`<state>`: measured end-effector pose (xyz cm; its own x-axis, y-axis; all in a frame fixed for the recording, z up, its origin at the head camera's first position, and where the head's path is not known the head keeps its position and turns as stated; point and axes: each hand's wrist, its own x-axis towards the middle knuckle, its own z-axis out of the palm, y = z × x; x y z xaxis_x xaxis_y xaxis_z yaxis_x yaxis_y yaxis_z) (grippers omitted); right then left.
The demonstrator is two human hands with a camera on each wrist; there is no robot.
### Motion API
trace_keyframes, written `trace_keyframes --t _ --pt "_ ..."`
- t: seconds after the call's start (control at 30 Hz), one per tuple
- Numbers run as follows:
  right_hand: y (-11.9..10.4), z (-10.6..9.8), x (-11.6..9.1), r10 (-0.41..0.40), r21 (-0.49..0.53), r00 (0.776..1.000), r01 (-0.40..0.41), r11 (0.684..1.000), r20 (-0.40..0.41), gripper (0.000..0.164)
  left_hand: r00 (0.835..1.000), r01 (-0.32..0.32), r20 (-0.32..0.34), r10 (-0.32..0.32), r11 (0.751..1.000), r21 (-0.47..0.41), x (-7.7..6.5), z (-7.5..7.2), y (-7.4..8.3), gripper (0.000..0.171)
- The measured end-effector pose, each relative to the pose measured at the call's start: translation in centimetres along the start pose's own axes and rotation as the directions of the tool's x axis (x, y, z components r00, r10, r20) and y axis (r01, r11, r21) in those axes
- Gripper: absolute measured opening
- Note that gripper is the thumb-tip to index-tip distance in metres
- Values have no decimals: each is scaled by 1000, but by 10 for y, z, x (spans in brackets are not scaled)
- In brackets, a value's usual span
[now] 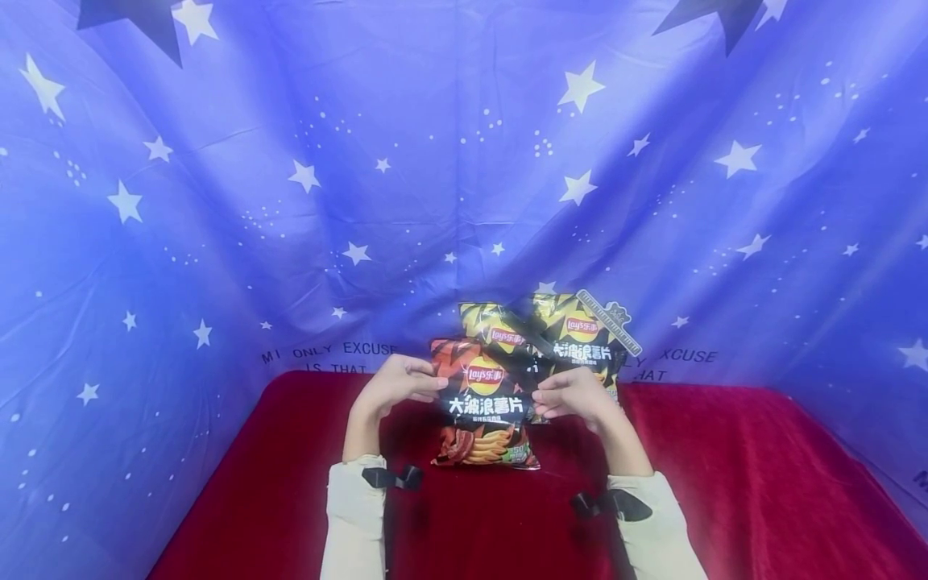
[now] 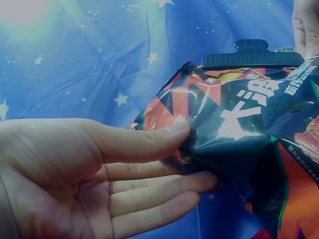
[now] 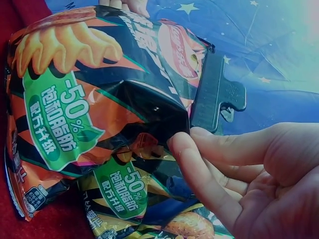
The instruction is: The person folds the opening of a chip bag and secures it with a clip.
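Note:
A red-and-black bag of potato chips (image 1: pixel 482 403) stands upright at the middle of the table, its printed front facing me. My left hand (image 1: pixel 402 383) pinches its left edge, thumb on the front and fingers behind, as the left hand (image 2: pixel 99 169) shows in the left wrist view. At the opposite edge, my right hand (image 1: pixel 576 395) pinches the bag between thumb and forefinger; its fingertips (image 3: pixel 182 142) show close up in the right wrist view. A black clip (image 2: pixel 251 59) lies along the bag's top edge in both wrist views.
Two yellow-and-black chip bags stand behind: the left yellow bag (image 1: pixel 478 318), partly covered, and the right yellow bag (image 1: pixel 580 310) with a pale ruler-like clip (image 1: pixel 609 322) across its top corner. Dark red cloth (image 1: pixel 732 483) covers the table. A blue starred curtain (image 1: pixel 435 201) hangs behind.

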<state>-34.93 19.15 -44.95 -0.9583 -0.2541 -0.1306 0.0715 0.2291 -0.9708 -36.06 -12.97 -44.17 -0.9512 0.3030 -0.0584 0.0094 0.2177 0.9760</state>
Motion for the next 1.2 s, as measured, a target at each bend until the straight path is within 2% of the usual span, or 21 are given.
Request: trace_keyframes --t 0.23,0.37,0.53,0.7,0.83,0.9,1.0,1.1,1.2 --pt "-3 -5 -1 0 31 998 -2 1000 57 37 1000 -17 8 17 999 -28 -3 -4 0 36" --pt "-4 -7 -1 -5 38 996 2 999 85 38 1000 -15 -3 15 999 -31 -5 -6 3 35" --pt "-7 -8 -4 -22 33 994 18 999 110 39 999 -20 -30 19 999 -30 -9 -8 10 43" --pt "-12 -7 -7 -58 48 991 52 997 124 34 997 -33 -73 31 999 -22 -16 -10 21 45" --pt "-18 -1 -10 -110 83 989 102 991 99 31 990 -40 -140 34 998 -43 -22 -12 29 42" --pt "-21 4 -12 -132 99 989 124 987 71 30 982 -46 -183 35 997 -56 -25 -13 32 42" --pt "-25 14 -12 -148 110 989 145 983 21 31 963 -61 -268 37 995 -81 -29 -14 36 42" --pt "-33 23 -8 -150 111 989 150 982 -10 33 930 -95 -364 51 990 -105 -32 -16 39 41" --pt "-44 32 0 -162 104 986 164 981 -27 33 887 -141 -457 63 980 -140 -33 -18 39 40"
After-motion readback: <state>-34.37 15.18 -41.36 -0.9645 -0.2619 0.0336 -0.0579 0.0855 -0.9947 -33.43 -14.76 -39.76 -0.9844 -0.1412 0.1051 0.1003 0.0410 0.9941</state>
